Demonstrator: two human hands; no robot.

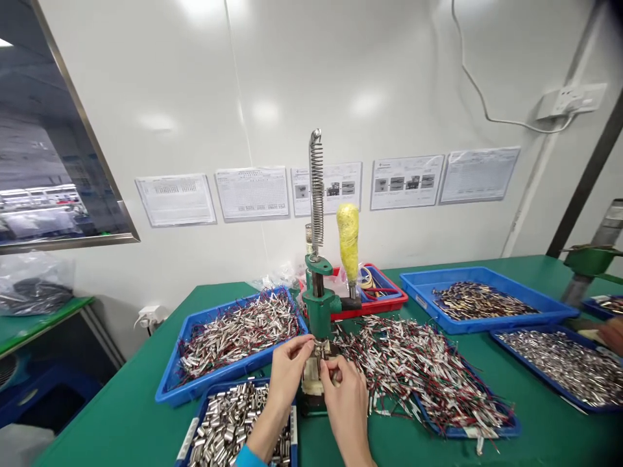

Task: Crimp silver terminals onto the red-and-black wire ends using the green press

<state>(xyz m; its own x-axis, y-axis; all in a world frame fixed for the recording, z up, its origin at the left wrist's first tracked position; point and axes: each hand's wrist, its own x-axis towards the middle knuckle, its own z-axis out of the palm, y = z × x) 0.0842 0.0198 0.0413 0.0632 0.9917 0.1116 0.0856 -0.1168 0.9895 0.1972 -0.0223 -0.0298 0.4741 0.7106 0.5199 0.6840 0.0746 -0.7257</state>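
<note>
A green hand press (318, 311) with a tall spring (317, 194) and a yellow-wrapped lever handle (348, 243) stands in front of me. Both my hands meet at its base fixture (312, 379). My left hand (288, 370) pinches at the fixture's upper left, thumb and forefinger together. Close by on the right, my right hand (344, 389) has its fingers curled and pinched at the fixture. Whatever small part sits between the fingertips is too small to make out. Metal sleeves (228, 421) fill a tray beside my left forearm.
Wired white parts fill a blue tray (168, 389) at left and form a pile (413, 370) at right. Farther right are a blue tray of brass-coloured pins (479, 301) and a tray of silver parts (564, 363). Another person's hand (612, 334) shows at the right edge.
</note>
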